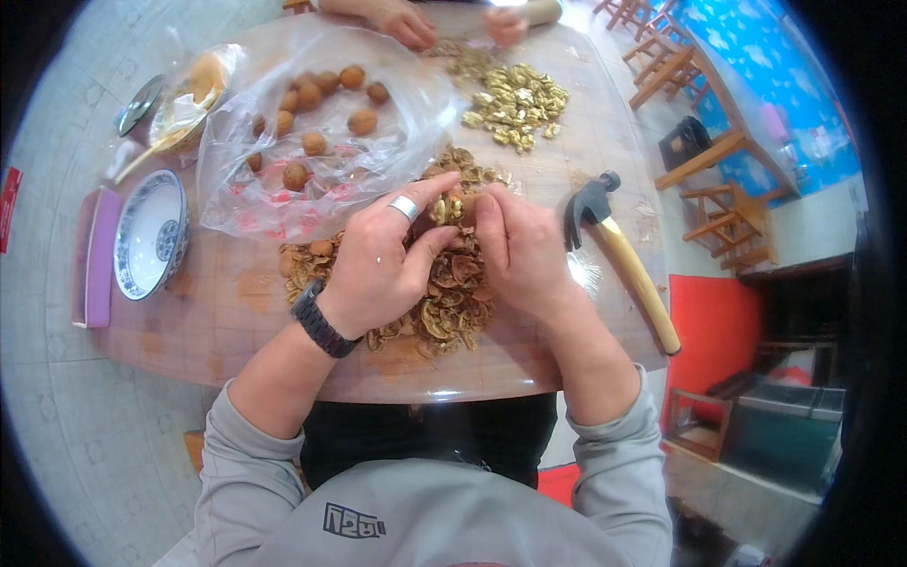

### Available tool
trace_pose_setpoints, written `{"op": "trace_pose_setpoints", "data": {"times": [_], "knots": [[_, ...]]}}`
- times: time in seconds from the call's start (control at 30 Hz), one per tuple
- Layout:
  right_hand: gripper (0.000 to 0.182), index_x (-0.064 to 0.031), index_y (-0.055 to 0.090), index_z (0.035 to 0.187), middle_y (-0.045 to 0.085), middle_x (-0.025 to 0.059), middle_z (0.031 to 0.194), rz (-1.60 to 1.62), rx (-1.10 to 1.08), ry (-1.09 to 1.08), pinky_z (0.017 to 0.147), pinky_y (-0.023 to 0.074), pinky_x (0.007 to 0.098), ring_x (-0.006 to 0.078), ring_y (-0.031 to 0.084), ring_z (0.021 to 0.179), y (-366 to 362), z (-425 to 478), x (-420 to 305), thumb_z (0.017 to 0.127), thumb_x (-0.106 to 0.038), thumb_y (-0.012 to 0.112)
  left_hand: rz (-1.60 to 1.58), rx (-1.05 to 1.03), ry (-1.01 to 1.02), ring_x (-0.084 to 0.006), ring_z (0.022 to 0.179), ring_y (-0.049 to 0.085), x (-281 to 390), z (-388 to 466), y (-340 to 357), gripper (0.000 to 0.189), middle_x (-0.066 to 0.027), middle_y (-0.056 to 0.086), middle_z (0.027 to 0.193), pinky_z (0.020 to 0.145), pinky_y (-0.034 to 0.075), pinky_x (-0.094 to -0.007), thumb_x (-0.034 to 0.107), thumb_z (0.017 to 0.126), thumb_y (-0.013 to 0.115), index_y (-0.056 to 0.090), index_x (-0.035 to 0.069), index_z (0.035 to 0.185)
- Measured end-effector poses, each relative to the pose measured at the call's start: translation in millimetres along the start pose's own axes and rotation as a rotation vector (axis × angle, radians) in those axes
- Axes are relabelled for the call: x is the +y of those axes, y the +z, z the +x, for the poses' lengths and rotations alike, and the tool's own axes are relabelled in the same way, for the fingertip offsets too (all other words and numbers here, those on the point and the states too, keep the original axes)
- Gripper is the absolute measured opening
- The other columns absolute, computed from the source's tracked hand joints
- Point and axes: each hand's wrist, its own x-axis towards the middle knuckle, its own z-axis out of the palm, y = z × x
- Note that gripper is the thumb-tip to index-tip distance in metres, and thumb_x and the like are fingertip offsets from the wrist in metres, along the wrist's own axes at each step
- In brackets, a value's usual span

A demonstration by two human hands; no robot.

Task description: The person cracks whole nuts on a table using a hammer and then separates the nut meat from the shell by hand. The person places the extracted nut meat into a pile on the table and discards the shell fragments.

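Observation:
A cracked walnut [446, 208] with its pale kernel showing sits between the thumb and forefinger of my left hand [379, 262], which wears a silver ring and a dark wristwatch. My right hand [524, 248] meets it from the other side, thumb pressed to curled fingers at the walnut's brown edge. What lies inside the right fist is hidden. Below both hands spreads a heap of broken walnut shells [443, 319] on the table. Beyond them lies a pile of shelled walnut kernels [524, 99].
Whole walnuts [363, 122] lie in a clear plastic bag [425, 135]. Right of my hands rests a claw hammer [634, 276]. A patterned bowl [145, 234] and purple box [98, 262] stand left. Another person's hands [405, 25] work across the wooden table [234, 340].

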Motion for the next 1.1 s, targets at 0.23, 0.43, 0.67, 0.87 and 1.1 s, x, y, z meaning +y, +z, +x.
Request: {"op": "trace_pose_setpoints", "data": {"times": [0.23, 0.43, 0.67, 0.87, 1.1], "knots": [[0.016, -0.0020, 0.067, 0.105, 0.069, 0.0217, 0.087, 0.117, 0.002, -0.007, 0.070, 0.0548, 0.0488, 0.0435, 0.068, 0.078, -7, 5, -9, 0.101, -0.017, 0.067, 0.039, -0.026, 0.075, -0.0285, 0.117, 0.070, -4, 0, -2, 0.048, -0.0178, 0.069, 0.130, 0.101, 0.055, -0.0356, -0.011, 0.087, 0.069, 0.064, 0.001, 0.133], [0.021, -0.0004, 0.066, 0.104, 0.069, 0.0228, 0.086, 0.153, -0.032, 0.039, 0.070, 0.0545, 0.0489, 0.0438, 0.069, 0.078, -5, 3, -6, 0.101, -0.021, 0.070, 0.092, 0.046, 0.122, -0.0335, 0.106, 0.073, -7, 2, -1, 0.040, -0.0183, 0.074, 0.119, 0.092, 0.059, -0.0376, -0.005, 0.083, 0.079, 0.071, 0.001, 0.122], [0.019, 0.0021, 0.064, 0.101, 0.067, 0.0282, 0.083, 0.170, -0.069, 0.112, 0.070, 0.0530, 0.0533, 0.0488, 0.068, 0.079, -3, 2, -6, 0.105, -0.015, 0.058, 0.088, 0.072, 0.125, -0.0310, 0.102, 0.074, -5, 3, 0, 0.038, -0.0177, 0.075, 0.116, 0.089, 0.059, -0.0365, -0.009, 0.083, 0.077, 0.072, 0.001, 0.120], [0.018, 0.0029, 0.064, 0.102, 0.067, 0.0289, 0.080, 0.145, -0.016, 0.087, 0.069, 0.0529, 0.0542, 0.0495, 0.068, 0.078, -3, 1, -5, 0.105, -0.012, 0.055, 0.021, 0.062, 0.023, -0.0285, 0.101, 0.075, -5, 1, 3, 0.039, -0.0182, 0.076, 0.113, 0.089, 0.059, -0.0361, -0.010, 0.088, 0.073, 0.070, 0.002, 0.125], [0.018, 0.0032, 0.065, 0.104, 0.068, 0.0267, 0.079, 0.096, 0.002, 0.068, 0.069, 0.0539, 0.0522, 0.0478, 0.069, 0.077, -2, 2, 1, 0.104, -0.012, 0.054, -0.385, 0.092, -0.083, -0.0245, 0.116, 0.072, -13, -2, 12, 0.039, -0.0168, 0.071, 0.130, 0.098, 0.057, -0.0327, -0.011, 0.093, 0.067, 0.068, 0.002, 0.129]]}}
